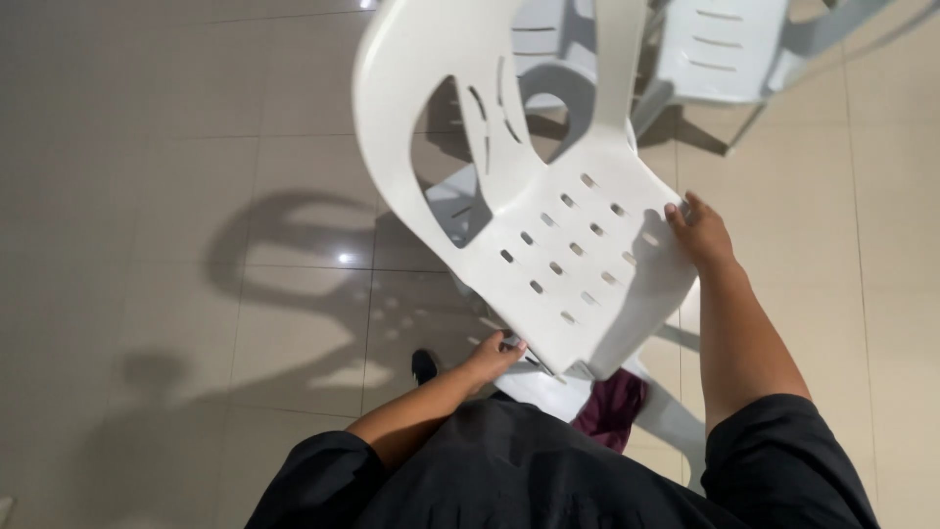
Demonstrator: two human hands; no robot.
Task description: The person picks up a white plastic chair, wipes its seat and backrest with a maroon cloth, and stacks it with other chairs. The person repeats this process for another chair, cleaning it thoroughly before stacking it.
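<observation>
Both hands hold a white plastic chair (548, 196) lifted and tilted above the tiled floor (147, 196).
Left hand (494, 355) curled around the seat's lower front edge, fingers tucked under the rim. Right hand (700, 233) grips the seat's right edge, fingers closed over it. Slotted seat faces the camera, backrest toward upper left. More white plastic chairs (725, 49) stand behind at top. Maroon cloth (612, 407) sits just below the seat. Black shoe (423, 366) beside the left wrist.
</observation>
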